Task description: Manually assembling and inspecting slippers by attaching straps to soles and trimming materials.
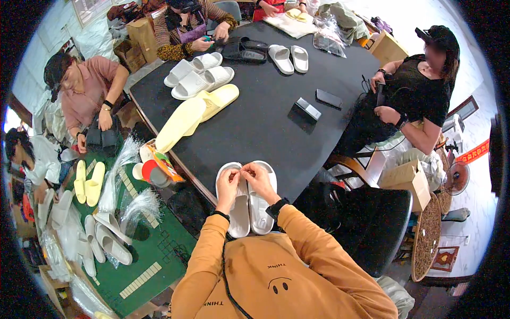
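Note:
A pair of pale grey-white slide sandals lies at the near edge of the black table (pixel 276 133), the left slide (pixel 239 218) beside the right slide (pixel 261 215). Over their straps my left hand (pixel 229 185) and my right hand (pixel 257 179) meet, thumbs and fingertips pinched together. Whatever sits between the fingertips is too small to make out. Both hands hide much of the straps.
On the table are yellow slides (pixel 199 114), white slides (pixel 199 80), black slides (pixel 244 50) and two phones (pixel 308 109). Co-workers sit around it. At left, a green table (pixel 133 255) carries more slides and clear plastic strands. A black chair (pixel 372 223) stands at right.

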A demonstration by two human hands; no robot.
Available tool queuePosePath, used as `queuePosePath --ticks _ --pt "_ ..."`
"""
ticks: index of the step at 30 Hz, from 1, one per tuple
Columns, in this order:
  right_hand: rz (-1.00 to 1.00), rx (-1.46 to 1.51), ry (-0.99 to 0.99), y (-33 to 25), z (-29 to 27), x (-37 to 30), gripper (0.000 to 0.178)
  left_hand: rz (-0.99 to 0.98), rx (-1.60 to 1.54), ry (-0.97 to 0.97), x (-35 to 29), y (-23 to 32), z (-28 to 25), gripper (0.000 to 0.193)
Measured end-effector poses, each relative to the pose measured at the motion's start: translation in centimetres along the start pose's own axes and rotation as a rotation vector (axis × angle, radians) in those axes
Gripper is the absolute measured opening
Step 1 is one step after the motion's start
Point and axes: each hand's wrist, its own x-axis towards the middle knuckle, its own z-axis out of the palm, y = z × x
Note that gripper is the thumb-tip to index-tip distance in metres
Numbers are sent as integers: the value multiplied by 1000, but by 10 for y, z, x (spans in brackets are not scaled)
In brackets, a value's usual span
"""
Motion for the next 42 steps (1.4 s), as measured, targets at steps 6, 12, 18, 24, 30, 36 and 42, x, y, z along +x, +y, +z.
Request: queuePosePath --ticks 6,12,18,24,30,36,42 --pt "94 116 65 2 0 1 13 -7 28 -1 1 6 1 7" --pt "71 7 10 -1 0 -1 14 -17 41 -9 -1 11 -3 8" --pt "15 117 166 8 0 1 13 22 0 0 -4 11 2 19" --pt "82 255 176 10 -1 3 13 89 -7 7 -2 7 2 35" --pt "95 386 267 18 2 5 13 42 -60 21 -3 16 1 36" --pt "179 550 253 13 -1 3 11 26 -3 -4 -1 3 -4 27" --pt "265 716 320 12 -5 4 14 -34 -62 -5 -1 3 -3 22"
